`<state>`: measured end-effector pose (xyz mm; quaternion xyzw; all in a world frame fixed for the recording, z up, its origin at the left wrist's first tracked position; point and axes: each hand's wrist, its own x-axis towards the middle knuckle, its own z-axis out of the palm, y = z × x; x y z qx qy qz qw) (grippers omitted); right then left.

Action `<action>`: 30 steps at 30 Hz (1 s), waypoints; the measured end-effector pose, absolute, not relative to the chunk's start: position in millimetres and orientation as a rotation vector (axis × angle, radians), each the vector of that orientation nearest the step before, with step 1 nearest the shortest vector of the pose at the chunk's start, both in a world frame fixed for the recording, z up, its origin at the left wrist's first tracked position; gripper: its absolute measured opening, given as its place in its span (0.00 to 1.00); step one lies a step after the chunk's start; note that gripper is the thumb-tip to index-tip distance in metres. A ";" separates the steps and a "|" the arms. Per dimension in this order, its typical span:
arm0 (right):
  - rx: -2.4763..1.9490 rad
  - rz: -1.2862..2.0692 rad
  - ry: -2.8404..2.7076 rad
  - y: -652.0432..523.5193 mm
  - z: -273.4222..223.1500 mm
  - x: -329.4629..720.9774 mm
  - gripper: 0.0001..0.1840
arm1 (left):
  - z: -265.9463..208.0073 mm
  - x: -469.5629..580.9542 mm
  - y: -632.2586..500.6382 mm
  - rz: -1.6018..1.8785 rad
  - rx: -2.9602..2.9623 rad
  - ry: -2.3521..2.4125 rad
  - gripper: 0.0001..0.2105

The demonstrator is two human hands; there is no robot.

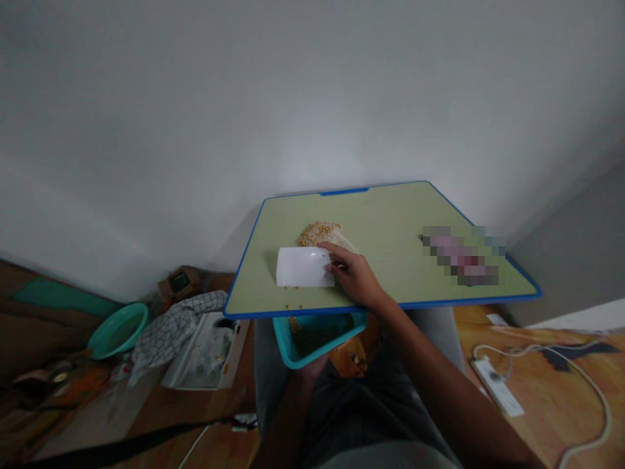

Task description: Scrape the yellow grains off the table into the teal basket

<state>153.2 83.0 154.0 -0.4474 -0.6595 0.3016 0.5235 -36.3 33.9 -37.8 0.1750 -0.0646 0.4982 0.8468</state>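
My right hand (355, 277) rests on a small green table with a blue rim (400, 305) and grips the right edge of a white flat card (303, 267). Just behind the card lies a heap of yellow-brown grains (319, 232); a few loose grains (293, 305) lie near the table's front edge. Below that edge a teal tray (286, 339) with grains in it is held up from underneath by my left hand (312, 370), which is mostly hidden by the tray and hard to see in the dark.
A blurred pinkish object (461, 255) lies on the table's right side. On the floor at left are a teal basin (117, 329), a checked cloth (170, 329) and an open box (208, 352). A white power strip (498, 387) with cable lies at right.
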 end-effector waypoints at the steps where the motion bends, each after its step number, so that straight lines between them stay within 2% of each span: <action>1: -1.069 0.731 -1.588 82.4 154.7 153.3 0.30 | -37.7 -36.4 34.4 1.058 0.354 -0.166 0.32; 5: -1.060 0.757 -1.612 80.4 155.3 154.2 0.30 | -39.3 -39.8 35.5 1.096 0.293 0.000 0.36; 13: -1.087 0.835 -1.644 72.9 157.4 156.1 0.30 | -27.2 -37.9 33.0 1.200 0.104 0.409 0.36; 17: -1.097 0.835 -1.700 67.7 162.0 157.1 0.29 | -17.6 -34.5 33.6 1.190 0.202 0.174 0.37; 22: -1.077 0.849 -1.716 65.7 163.4 158.2 0.27 | -27.7 -36.6 35.8 1.123 0.295 -0.022 0.32; 30: -1.058 0.835 -1.750 65.0 165.3 158.9 0.25 | -26.4 -36.1 35.5 1.099 0.310 -0.021 0.33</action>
